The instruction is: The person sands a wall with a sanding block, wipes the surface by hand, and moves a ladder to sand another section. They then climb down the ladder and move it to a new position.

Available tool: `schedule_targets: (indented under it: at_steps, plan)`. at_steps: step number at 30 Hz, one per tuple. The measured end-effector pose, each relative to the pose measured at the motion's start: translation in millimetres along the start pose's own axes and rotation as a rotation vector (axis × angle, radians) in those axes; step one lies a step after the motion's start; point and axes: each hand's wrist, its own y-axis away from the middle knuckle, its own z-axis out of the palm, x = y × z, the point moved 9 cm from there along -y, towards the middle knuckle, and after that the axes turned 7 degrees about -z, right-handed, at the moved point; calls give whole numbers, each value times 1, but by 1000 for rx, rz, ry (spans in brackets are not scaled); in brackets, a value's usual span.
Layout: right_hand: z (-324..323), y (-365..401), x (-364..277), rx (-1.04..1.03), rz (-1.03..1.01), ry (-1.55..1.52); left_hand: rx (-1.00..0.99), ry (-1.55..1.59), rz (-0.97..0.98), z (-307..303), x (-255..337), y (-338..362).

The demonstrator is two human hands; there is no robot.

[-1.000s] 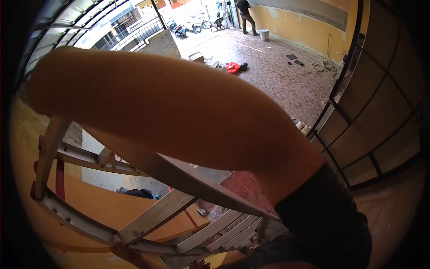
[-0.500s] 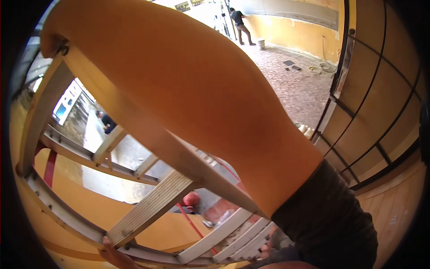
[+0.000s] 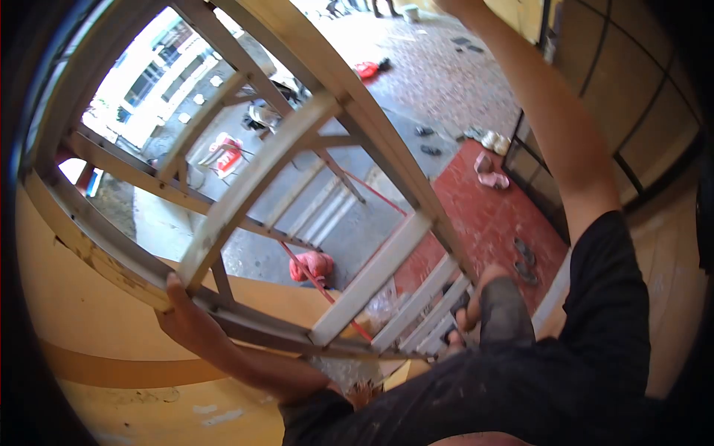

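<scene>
A metal stepladder point(image 3: 372, 297) stretches from the upper left down to my feet, which are on its lower steps. Wrapped round its left side rail, beside the end of a step, is my left hand point(image 3: 177, 303). My right arm is raised away from the ladder. Only part of my right hand point(image 3: 455, 6) shows at the top edge; its fingers are cut off, so what it holds, if anything, is hidden.
Below are a red tiled floor point(image 3: 476, 201) with sandals point(image 3: 525, 260), a pink bag point(image 3: 312, 265) and a red chair point(image 3: 227, 154). A dark metal grille point(image 3: 595, 82) stands on the right, a yellow wall point(image 3: 149, 327) at lower left. A person's legs point(image 3: 385, 7) show far off.
My right arm has swung from across the ladder's top at upper left to the upper right. The view has tilted down, showing more floor and my body. My left hand remains on the rail.
</scene>
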Motion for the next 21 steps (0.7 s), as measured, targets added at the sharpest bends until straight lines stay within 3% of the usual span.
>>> schedule_targets:
  at_steps: [3, 4, 5, 6, 7, 8, 10, 15, 18, 21]
  plan:
    - [-22, 223, 254, -162, 258, 426, -43, -16, -1, 1, 6, 7]
    - [-47, 339, 284, -88, 730, 93, -58, -32, -22, 0, 1, 3]
    - [-77, 427, 265, -92, 818, 6, -71, -41, -36, 3, -1, -1]
    - [-106, 516, 252, -173, 1140, 63, -106, -24, -30, 7, 1, -1]
    - [-132, 618, 266, -173, 1297, 127, -99, -32, -38, 5, 0, -1]
    - [-163, 737, 297, -260, 1321, 235, -91, -48, -50, 4, -2, 0]
    - [-191, 818, 211, -518, 1476, 272, -83, -96, -81, 4, -10, -4]
    - [-198, 922, 121, -642, 1610, 311, -34, -160, -135, 0, -16, -6]
    - [-232, 977, 102, -687, 1613, 378, -8, -163, -148, -2, -18, -8]
    - [-270, 1007, 132, -628, 1596, 443, -35, -165, -124, -1, -13, -3]
